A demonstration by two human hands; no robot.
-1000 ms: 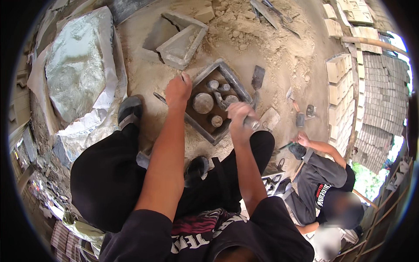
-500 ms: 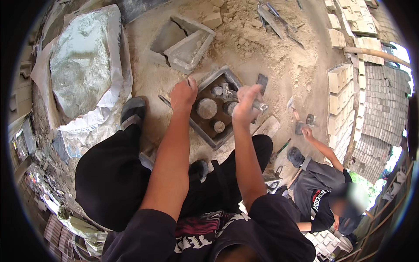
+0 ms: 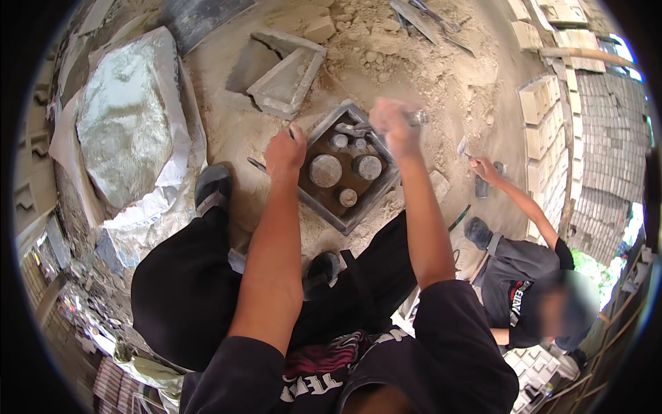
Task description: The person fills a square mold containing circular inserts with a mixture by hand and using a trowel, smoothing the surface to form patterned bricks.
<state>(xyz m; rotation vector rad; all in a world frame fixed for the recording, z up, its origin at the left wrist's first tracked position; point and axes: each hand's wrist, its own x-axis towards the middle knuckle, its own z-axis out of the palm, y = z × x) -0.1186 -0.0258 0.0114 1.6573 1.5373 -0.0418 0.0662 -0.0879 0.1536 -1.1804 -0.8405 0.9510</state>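
- Right now we squat over a square metal mould frame (image 3: 386, 190) that sits on the sandy ground (image 3: 427, 83) just ahead of our knees.
- Our left hand (image 3: 285, 153) is closed, fingers curled, and rests against the frame's left rim; something thin shows at its fingertips, but we cannot tell what it is.
- Our right hand (image 3: 393, 124) is raised above the frame's far corner and is clenched around a slim metal tool (image 3: 417, 118); the hand is blurred.
- Inside the frame we see several round grey plugs (image 3: 325, 170) standing on a dark brown bed, two larger and a few smaller.
- Beyond the frame lies an empty grey tray mould (image 3: 286, 83), tilted on the dirt.
- To our left a large pale stone slab (image 3: 124, 124) rests on white sheeting.
- To our right another person (image 3: 524, 276) crouches, one hand (image 3: 483, 168) reaching to the ground near a dark small object.
- Stacked pale blocks (image 3: 541, 124) stand along the right edge, well apart from our hands.
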